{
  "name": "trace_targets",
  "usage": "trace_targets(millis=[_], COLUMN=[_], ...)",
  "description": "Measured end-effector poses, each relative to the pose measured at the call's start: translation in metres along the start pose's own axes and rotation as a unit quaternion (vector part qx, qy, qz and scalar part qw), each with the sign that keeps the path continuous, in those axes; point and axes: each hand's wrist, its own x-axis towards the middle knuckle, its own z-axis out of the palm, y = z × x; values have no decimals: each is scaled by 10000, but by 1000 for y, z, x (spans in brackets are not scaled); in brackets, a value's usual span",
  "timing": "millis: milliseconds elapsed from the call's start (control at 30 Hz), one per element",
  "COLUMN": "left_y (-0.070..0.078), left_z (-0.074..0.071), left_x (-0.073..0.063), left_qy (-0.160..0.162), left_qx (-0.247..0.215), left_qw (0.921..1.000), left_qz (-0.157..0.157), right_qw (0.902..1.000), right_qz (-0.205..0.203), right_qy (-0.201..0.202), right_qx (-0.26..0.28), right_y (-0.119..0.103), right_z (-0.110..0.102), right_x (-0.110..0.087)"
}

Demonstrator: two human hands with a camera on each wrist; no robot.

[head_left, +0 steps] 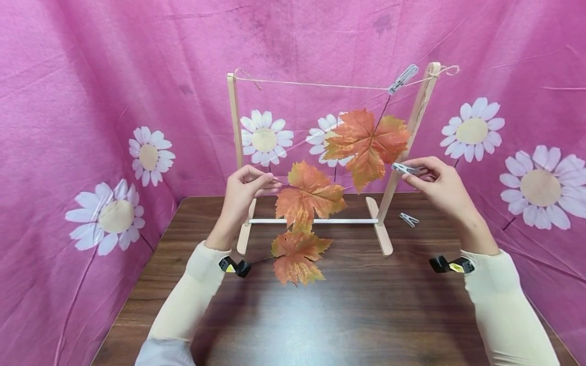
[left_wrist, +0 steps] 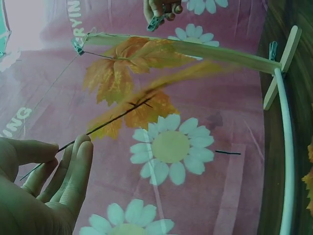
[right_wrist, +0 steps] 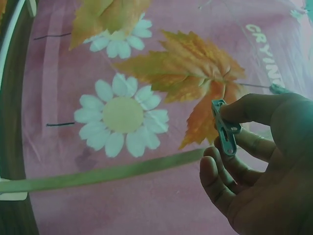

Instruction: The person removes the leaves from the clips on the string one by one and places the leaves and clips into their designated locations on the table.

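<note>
Holds an orange leaf (head_left: 311,195) by its dark stem (left_wrist: 112,119) at the centre of the head view, pinched narrowly between thumb and fingertips of the left hand (head_left: 244,190). Overlaps in the frame a lower leaf (head_left: 299,259) lying on the brown table (head_left: 366,305). Grips a grey clothespin (head_left: 404,169) between thumb and fingers of the right hand (head_left: 444,183), right of centre, near a hanging leaf (head_left: 373,145) clipped by an upper clothespin (head_left: 403,80) to the string (head_left: 316,84) of a wooden rack (head_left: 423,104). Shows in the left wrist view the stem's free end past the thumb, hidden in the head view; shows in both wrist views white lettering (right_wrist: 264,51) on pink cloth (head_left: 91,61). Has a spare clothespin (head_left: 409,219) on the table below the right hand. Leaves bare string from upper left to the upper clothespin, and open table down to the bottom edge.
</note>
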Motion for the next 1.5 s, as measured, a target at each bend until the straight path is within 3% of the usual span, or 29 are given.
trace_targets(millis=[300,767,1100,1500], left_y=[-21,-56,-80,-112], left_z=[-10,-29,-40,-51], left_x=[-13,-37,-51,-63], left_qy=[291,960,1269,1486], left_qx=[-537,-1221,-1249,-1394], left_qw=[9977,9864,9801,9742], left_qz=[-301,-529,-872,-970], right_qw=[9998,9972,9938,9844], right_qz=[11,387,496,704], right_qy=[-122,-294,-268,-518], right_qx=[-185,-575,-957,-1529], right_y=[30,71,101,133], right_z=[-1,4,15,32], right_x=[-12,-26,-34,-42])
